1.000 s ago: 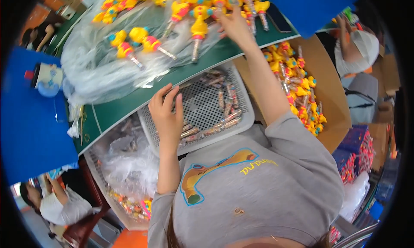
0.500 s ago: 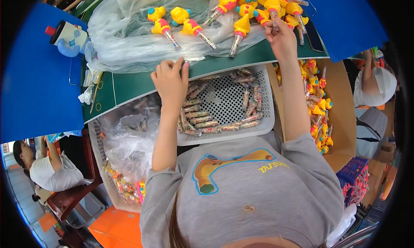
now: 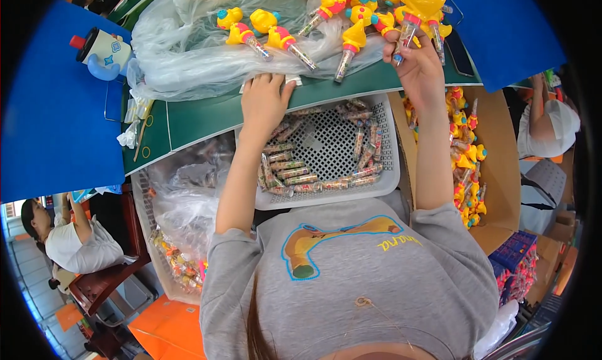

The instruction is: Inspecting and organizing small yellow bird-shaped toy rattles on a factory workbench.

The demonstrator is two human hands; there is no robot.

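Observation:
My right hand (image 3: 419, 72) is closed on the clear candy-filled tube of a yellow duck-shaped toy (image 3: 421, 6). I hold it upright above the table's near edge, the yellow head on top. My left hand (image 3: 266, 103) lies over the table edge, fingers forward and thumb apart, holding nothing that I can see. Under its fingertips is the edge of a white strip (image 3: 291, 80) beside a clear plastic bag (image 3: 194, 78). Several similar duck toys with tubes (image 3: 343, 62) lie on the bag and the green table (image 3: 207, 119).
Below the table edge, a white basket (image 3: 392, 166) holds several candy-filled tubes (image 3: 304, 179). A cardboard box (image 3: 501, 166) of duck toys stands at the right. A bin with plastic bags (image 3: 188, 200) stands at the left. A cup (image 3: 106, 50) and a phone (image 3: 461, 59) are on the table. Other people sit at both sides.
My right hand has lifted a duck toy off the pile and drawn it nearer. My left hand has shifted forward and right, its fingers now reaching over the table edge.

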